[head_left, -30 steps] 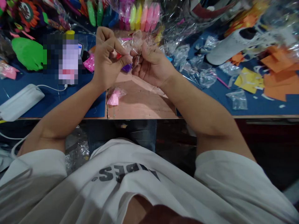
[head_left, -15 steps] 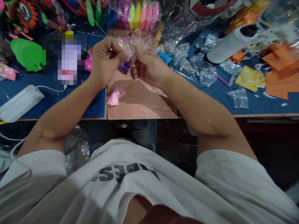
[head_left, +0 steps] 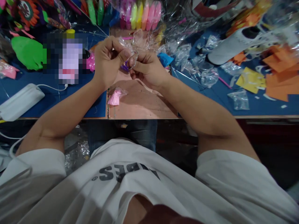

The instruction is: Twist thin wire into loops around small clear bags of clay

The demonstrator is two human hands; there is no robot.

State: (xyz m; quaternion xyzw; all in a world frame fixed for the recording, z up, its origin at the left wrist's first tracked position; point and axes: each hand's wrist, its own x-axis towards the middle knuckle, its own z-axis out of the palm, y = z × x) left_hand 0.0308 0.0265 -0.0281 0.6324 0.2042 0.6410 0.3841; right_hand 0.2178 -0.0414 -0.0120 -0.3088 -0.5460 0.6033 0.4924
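Observation:
Above the tan board (head_left: 144, 104), my left hand (head_left: 108, 63) and my right hand (head_left: 150, 68) meet, fingertips pinched close together. Between them shows a thin shiny strand (head_left: 135, 59), bent in a curve; wire or twisted clear plastic, I cannot tell which. Both hands are closed on it. A purple piece (head_left: 125, 66) lies just beneath the fingertips, partly hidden. Nearer to me on the board rests a small pink lump in clear wrap (head_left: 115, 97), touched by neither hand.
On the left are a green lump (head_left: 29, 53), a blurred-out phone (head_left: 70, 60) and a white power bank (head_left: 21, 101) with a cable. To the right lie clear wrappers (head_left: 209, 77), a white bottle (head_left: 230, 46) and orange sheets (head_left: 281, 84). Wrapped colored sticks (head_left: 140, 15) stand behind.
My right hand's fingers have curled in, and its thumb has come down onto the strand, which now shows more plainly. My left hand keeps its pinch. The view has shifted slightly.

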